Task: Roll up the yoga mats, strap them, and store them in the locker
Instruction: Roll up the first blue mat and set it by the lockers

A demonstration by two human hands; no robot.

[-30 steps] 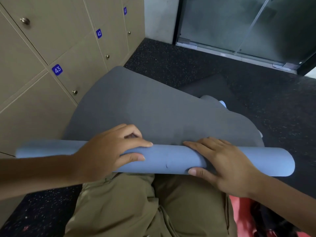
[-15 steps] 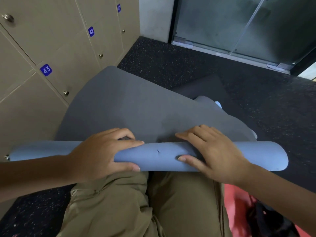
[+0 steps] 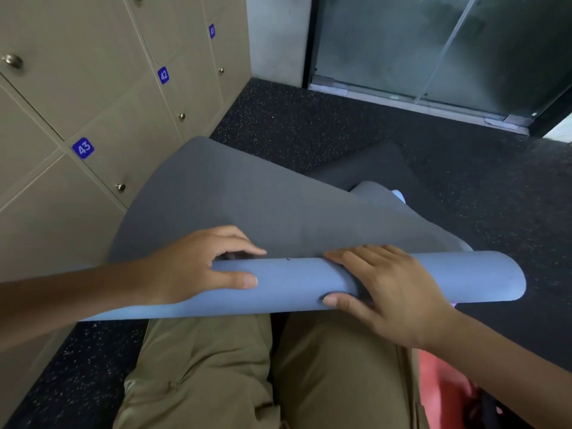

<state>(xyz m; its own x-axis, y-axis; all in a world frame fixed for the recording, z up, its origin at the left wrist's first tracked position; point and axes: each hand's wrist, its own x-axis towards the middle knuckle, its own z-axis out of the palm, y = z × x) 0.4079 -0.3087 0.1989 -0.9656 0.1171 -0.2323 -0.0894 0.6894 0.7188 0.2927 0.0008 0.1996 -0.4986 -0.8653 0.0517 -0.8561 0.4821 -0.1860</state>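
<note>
Both hands curl round the roll: left hand (image 3: 198, 267), right hand (image 3: 390, 289). The mat (image 3: 291, 283) lies across the knees, only partly rolled; plenty unrolled ahead. No strap yet, lockers (image 3: 93, 113) shut.

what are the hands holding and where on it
Both grip the rolled part of the mat: left hand left of its middle, right hand right of it, fingers over the top, thumbs underneath.

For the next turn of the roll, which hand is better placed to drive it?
Probably neither alone. The left hand and right hand both grip the blue roll, thumbs on the near side, fingers over the top, flanking its middle. The grey unrolled sheet lies ahead, so both should likely turn together.
</note>
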